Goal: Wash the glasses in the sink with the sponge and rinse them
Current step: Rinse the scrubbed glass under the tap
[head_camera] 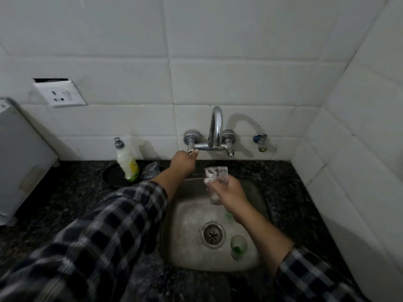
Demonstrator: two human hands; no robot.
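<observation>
My right hand [229, 194] holds a clear, soapy glass [216, 175] upright over the steel sink [187, 214], just below the tap spout [216, 125]. My left hand [184, 163] reaches up to the left tap handle [190, 149] and its fingers close on it. No water stream shows. A second glass [238, 247] with a green tint at its bottom stands in the sink near the drain [213, 234]. A bit of green [228, 215], perhaps the sponge, shows under my right wrist, mostly hidden.
A dish soap bottle [127, 161] stands on a dark round plate [115, 177] on the black granite counter [65, 192], left of the sink. A white appliance [19, 162] sits at far left. White tiled walls close in behind and on the right.
</observation>
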